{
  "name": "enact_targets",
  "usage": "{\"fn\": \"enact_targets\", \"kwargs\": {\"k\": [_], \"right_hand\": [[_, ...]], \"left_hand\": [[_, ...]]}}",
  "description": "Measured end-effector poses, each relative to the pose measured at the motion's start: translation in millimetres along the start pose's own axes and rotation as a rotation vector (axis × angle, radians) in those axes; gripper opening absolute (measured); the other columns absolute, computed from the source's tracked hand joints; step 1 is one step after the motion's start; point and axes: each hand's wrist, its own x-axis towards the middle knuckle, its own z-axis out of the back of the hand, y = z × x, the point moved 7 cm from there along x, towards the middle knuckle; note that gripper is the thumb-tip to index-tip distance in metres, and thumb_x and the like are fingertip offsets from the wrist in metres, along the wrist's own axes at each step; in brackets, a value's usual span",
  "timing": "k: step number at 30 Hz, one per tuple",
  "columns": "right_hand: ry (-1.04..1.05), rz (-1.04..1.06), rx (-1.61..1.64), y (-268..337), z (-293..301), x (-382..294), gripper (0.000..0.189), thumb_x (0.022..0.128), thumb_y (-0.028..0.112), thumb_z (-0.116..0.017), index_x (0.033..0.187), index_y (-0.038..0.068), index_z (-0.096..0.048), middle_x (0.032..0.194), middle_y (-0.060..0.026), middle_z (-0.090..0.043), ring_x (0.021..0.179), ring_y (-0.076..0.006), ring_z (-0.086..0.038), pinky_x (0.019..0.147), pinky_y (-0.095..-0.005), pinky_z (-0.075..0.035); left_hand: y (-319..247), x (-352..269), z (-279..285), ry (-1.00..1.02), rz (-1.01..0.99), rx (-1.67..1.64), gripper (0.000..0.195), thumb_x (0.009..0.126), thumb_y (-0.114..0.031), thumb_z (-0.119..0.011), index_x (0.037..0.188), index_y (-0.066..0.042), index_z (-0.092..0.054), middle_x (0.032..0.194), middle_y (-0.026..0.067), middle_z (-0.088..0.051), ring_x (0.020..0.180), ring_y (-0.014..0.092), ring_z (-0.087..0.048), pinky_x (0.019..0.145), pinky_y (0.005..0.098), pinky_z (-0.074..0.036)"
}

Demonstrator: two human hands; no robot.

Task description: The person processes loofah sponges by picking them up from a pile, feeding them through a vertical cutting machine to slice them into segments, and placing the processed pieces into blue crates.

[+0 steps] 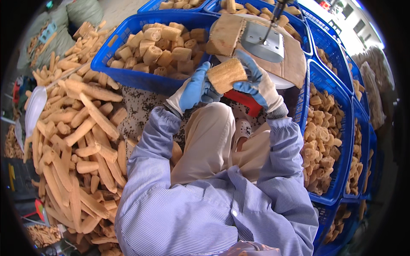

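Observation:
A short cut piece of dried loofah [227,75] is held up in front of my knees, between my two gloved hands. My left hand [199,88], in a blue-coated glove, grips its left end with the fingers curled underneath. At its right end is my right hand [258,80], thumb and fingers on either side of the piece. Just beyond the right hand stands a machine with a metal plate [264,41] and a thin upright blade or needle [268,32]. Cardboard [224,36] covers the table around the plate.
A blue crate [134,75] of cut loofah pieces lies ahead on the left. Whole loofahs [93,124] are heaped at my left. More blue crates [346,140] line the right side. A red part [245,100] sits below the table; dark specks cover the floor [137,105].

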Motion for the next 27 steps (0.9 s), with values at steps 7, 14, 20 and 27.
{"fn": "enact_targets", "kwargs": {"k": [7,14,20,27], "right_hand": [[-0.284,-0.264,0.358,-31.5,39.4,-7.8,0.064,0.090,0.029,-0.074,0.144,0.007,-0.048,0.128,-0.0056,-0.062,0.114,-0.0155,-0.061,0.094,-0.0311,-0.053],[-0.239,-0.166,0.096,-30.5,28.4,-4.2,0.071,0.087,0.031,-0.077,0.144,0.002,-0.046,0.130,-0.0089,-0.061,0.117,-0.0166,-0.059,0.098,-0.0306,-0.049],[-0.161,-0.062,0.158,-15.5,12.9,4.0,0.073,0.082,0.023,-0.081,0.143,0.002,-0.047,0.134,-0.0142,-0.060,0.119,-0.0200,-0.057,0.103,-0.0295,-0.044],[-0.219,-0.209,0.037,-23.2,23.5,-0.5,0.057,0.087,0.019,-0.076,0.137,0.003,-0.054,0.132,-0.0090,-0.062,0.113,-0.0157,-0.061,0.097,-0.0274,-0.047]], "left_hand": [[-38.3,0.1,-12.9,-0.052,-0.290,-0.169,0.083,0.097,-0.073,-0.023,0.140,-0.005,-0.046,0.116,0.0125,-0.065,0.096,0.021,-0.066,0.082,0.0334,-0.053],[-68.0,-40.1,-48.8,-0.040,-0.577,0.134,0.069,0.098,-0.034,-0.062,0.154,-0.013,-0.030,0.141,0.0104,-0.047,0.124,0.018,-0.050,0.105,0.0329,-0.041],[-39.9,-23.7,-6.6,-0.146,-0.655,0.034,0.061,0.092,-0.003,-0.052,0.151,-0.010,-0.036,0.140,0.0066,-0.049,0.128,0.017,-0.048,0.107,0.0301,-0.040],[-11.8,-7.1,39.1,-0.075,-0.578,-0.440,0.053,0.100,-0.032,-0.051,0.146,-0.008,-0.040,0.138,0.0141,-0.052,0.125,0.029,-0.055,0.100,0.0396,-0.050]]}}
